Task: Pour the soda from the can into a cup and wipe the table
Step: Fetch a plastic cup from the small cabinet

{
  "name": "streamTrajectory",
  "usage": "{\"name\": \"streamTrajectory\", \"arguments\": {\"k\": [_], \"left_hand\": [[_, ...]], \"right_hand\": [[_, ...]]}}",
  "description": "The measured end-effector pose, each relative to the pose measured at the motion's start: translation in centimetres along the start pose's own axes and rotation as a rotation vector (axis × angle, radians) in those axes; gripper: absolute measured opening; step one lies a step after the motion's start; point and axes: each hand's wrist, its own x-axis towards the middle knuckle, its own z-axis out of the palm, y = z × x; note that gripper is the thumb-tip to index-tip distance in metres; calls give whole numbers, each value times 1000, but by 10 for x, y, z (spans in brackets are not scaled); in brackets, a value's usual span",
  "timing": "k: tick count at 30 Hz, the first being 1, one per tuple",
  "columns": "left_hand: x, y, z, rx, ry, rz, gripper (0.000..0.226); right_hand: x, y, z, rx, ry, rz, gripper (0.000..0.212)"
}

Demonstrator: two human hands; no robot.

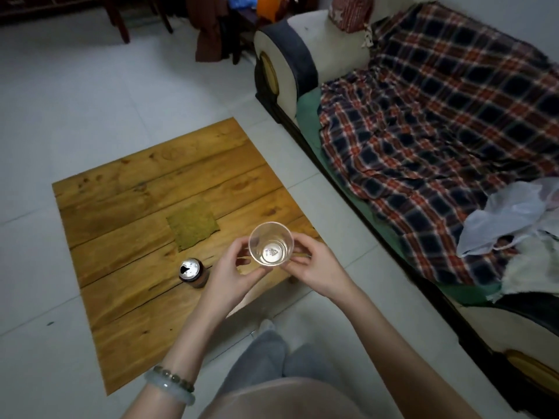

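One clear plastic cup point(271, 249), one opened soda can point(192, 272), one green cloth point(192, 225), one wooden surface point(121, 192). Two hands: left hand point(230, 267), right hand point(314, 267). Two bracelets: beaded bracelet point(174, 377), pale bangle point(169, 390). One sofa point(302, 65), one plaid blanket point(438, 116).

We hold the cup point(271, 248) above the desk point(127, 213); the can point(193, 273) stands left, the cloth point(192, 224) behind it.

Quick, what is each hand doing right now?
Left hand: holds the clear cup by its side.
Right hand: holds the same cup from the other side.
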Motion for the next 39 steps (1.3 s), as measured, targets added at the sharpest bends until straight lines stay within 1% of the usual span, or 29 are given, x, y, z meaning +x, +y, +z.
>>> {"name": "streamTrajectory", "arguments": {"k": [5, 10, 17, 20, 25, 30, 33, 36, 37, 39], "left_hand": [[31, 3, 6, -18, 70, -67, 49], [50, -6, 16, -26, 178, -136, 49], [63, -43, 39, -58, 360, -342, 50], [69, -61, 48, -51, 442, -407, 54], [86, -102, 63, -132, 558, -474, 54], [101, -157, 75, -211, 594, -545, 54], [108, -187, 83, -256, 600, -570, 52], [112, -208, 90, -242, 608, -561, 51], [112, -215, 92, -232, 610, -557, 51], [113, -225, 95, -207, 609, -548, 51]], "right_hand": [[44, 1, -18, -41, -79, 13, 58], [87, 7, -25, -74, -218, 21, 55], [148, 42, -15, -135, -472, 22, 51], [170, 59, -6, -146, -541, 18, 50], [209, 94, 15, -195, -601, -19, 47], [238, 137, 40, -225, -595, -76, 43], [254, 160, 54, -216, -612, -23, 45], [260, 181, 60, -258, -580, -46, 54], [262, 187, 60, -274, -571, -55, 54], [264, 195, 63, -283, -572, -64, 47]]}}
